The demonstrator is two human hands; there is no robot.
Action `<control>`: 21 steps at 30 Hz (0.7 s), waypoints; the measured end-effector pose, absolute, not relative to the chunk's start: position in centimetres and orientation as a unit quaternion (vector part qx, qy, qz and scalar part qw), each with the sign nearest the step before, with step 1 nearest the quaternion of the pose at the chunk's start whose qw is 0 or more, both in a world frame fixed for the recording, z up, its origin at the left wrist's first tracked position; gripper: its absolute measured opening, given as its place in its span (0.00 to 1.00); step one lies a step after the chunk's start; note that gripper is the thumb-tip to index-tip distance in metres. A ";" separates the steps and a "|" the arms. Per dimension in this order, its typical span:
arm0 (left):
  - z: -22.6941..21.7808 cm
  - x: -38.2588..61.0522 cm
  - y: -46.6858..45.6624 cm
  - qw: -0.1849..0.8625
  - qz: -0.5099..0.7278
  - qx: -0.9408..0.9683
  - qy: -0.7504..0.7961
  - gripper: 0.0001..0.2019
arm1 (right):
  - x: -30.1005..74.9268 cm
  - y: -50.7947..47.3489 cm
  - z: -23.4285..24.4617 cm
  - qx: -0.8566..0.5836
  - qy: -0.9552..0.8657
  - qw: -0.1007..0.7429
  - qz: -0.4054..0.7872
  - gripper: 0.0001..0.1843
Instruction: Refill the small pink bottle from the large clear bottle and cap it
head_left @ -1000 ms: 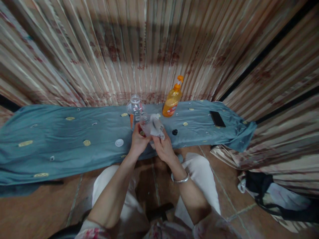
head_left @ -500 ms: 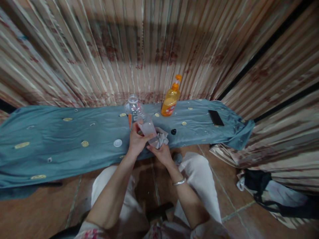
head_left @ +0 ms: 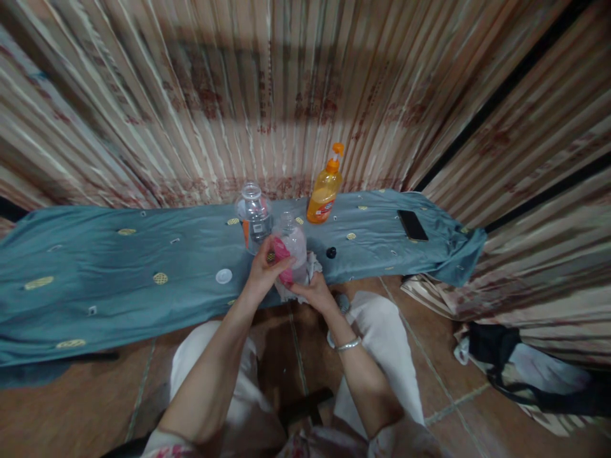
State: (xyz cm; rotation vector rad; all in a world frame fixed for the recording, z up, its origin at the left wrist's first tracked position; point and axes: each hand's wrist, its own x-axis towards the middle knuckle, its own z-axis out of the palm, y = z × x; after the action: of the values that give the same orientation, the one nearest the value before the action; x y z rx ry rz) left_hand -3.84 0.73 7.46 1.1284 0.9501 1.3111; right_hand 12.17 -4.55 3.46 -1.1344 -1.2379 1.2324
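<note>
Between my hands stands a clear plastic bottle (head_left: 298, 245), uncapped and nearly upright, with a pink label on its left side. My left hand (head_left: 265, 268) grips the bottle from the left, thumb across the label. A crumpled pale grey cloth (head_left: 312, 264) wraps the bottle's lower right side and bottom. My right hand (head_left: 316, 292) is closed on this cloth and presses it to the bottle. Just behind and left is a larger clear plastic jar (head_left: 258, 219), open at the top, with an orange mark on its side.
A pump bottle of orange liquid (head_left: 323, 197) stands at the back of the blue-green cloth-covered table (head_left: 191, 251). A white lid (head_left: 224, 276) lies left of my hands, a small black cap (head_left: 331, 252) to the right. Farther right lies a phone (head_left: 413, 225). A patterned curtain (head_left: 229, 95) hangs behind.
The bottle has turned from a leftward tilt to nearly upright, and its pink label now shows. My right hand has brought the cloth under and around its lower part.
</note>
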 end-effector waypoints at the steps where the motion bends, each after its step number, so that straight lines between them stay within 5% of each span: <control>1: 7.6 -3.9 0.6 0.562 0.555 0.471 0.393 0.35 | 12.4 -4.6 3.6 -0.465 -0.512 0.500 0.521 0.34; 11: 8.9 -4.0 0.1 0.640 0.526 0.430 0.359 0.32 | 13.4 -5.1 4.0 -0.437 -0.486 0.476 0.588 0.46; 21: 8.3 -3.9 0.4 0.584 0.548 0.460 0.384 0.30 | 14.2 -4.2 6.9 -0.449 -0.538 0.478 0.530 0.32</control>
State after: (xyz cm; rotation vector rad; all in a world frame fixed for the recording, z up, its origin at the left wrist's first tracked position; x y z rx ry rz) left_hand -3.93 0.43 8.30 1.0722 0.8964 1.2776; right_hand 14.21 -4.19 6.93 -1.0966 -1.3135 1.2933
